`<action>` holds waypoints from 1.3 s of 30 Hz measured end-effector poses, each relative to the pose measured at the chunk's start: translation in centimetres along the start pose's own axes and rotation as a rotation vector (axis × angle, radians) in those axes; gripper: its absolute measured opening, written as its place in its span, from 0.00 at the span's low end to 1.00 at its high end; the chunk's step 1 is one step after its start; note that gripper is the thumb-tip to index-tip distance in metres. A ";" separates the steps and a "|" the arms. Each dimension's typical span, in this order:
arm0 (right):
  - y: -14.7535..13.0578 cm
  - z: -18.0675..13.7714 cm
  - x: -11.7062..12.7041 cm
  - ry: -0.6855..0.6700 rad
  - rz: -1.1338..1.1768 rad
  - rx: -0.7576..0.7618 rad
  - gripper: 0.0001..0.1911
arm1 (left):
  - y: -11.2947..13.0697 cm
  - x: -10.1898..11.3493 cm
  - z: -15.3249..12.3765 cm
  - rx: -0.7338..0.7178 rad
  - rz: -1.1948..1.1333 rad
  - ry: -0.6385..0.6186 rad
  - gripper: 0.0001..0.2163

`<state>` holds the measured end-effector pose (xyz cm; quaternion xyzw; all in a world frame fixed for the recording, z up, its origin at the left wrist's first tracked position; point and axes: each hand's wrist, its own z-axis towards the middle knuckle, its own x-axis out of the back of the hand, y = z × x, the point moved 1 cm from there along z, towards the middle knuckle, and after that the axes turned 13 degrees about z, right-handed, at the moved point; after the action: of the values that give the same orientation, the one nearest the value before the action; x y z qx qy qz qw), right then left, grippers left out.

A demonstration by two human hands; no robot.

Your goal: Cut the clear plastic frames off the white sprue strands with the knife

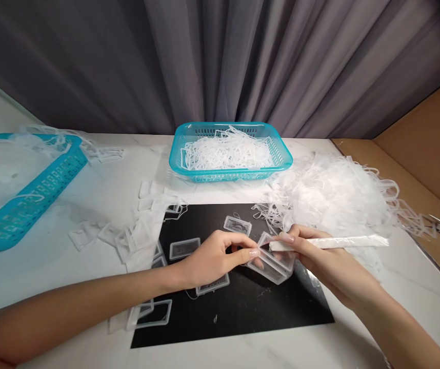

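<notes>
My left hand (pixel 216 256) pinches the near corner of a small clear plastic case (pixel 277 261) held just above the black mat (pixel 243 307). In my right hand (pixel 316 253) is a long white stick-like tool (pixel 343 242), its tip resting at the top edge of the case. Both hands meet over the mat's middle right. Several other clear cases lie on the mat, such as one case (pixel 184 248) to the left and another case (pixel 237 224) behind my fingers.
A teal basket (pixel 277 141) of white plastic strips stands at the back centre. Another teal basket (pixel 31 195) sits at the left. A heap of white strips (pixel 331 195) lies right of the mat. Loose clear frames (pixel 127 238) lie left of it. Cardboard (pixel 427 154) borders the right.
</notes>
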<state>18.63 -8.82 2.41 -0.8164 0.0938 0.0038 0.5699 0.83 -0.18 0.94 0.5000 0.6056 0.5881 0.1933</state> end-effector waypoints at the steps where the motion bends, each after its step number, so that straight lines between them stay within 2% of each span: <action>1: 0.0 0.0 0.0 0.002 -0.024 0.008 0.17 | 0.0 0.0 0.0 -0.002 0.005 0.004 0.10; 9: 0.7 0.0 -0.1 0.053 -0.151 0.100 0.18 | -0.1 -0.1 0.0 0.028 0.111 0.042 0.13; 14: 0.5 -0.7 -1.2 0.139 -0.252 0.146 0.18 | -0.1 -0.2 0.0 0.039 0.148 0.077 0.13; 20: 0.9 -1.0 -2.6 0.176 -0.222 0.220 0.16 | -0.4 -0.3 0.0 0.034 0.196 0.130 0.11; 25: 1.1 -0.9 -2.9 0.175 -0.242 0.248 0.16 | -0.4 -0.4 0.0 -0.015 0.270 0.165 0.10; 30: 1.9 -0.4 -2.9 0.180 -0.362 0.276 0.15 | 0.1 -0.6 -0.3 -0.153 0.331 0.188 0.09; 32: 2.2 -0.2 -2.6 0.202 -0.412 0.344 0.14 | 0.1 -0.6 -0.4 -0.126 0.310 0.181 0.10; 36: 2.3 -0.4 -2.1 0.291 -0.624 0.628 0.10 | -0.1 -0.3 -0.2 -0.002 0.144 0.148 0.11; 39: 2.5 -0.6 -2.4 0.267 -0.751 0.793 0.09 | 0.0 -0.2 0.0 0.047 0.013 0.130 0.11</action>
<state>15.81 -9.85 0.53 -0.5106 -0.1377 -0.3381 0.7785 0.88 -0.37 0.83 0.4691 0.6271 0.6064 0.1378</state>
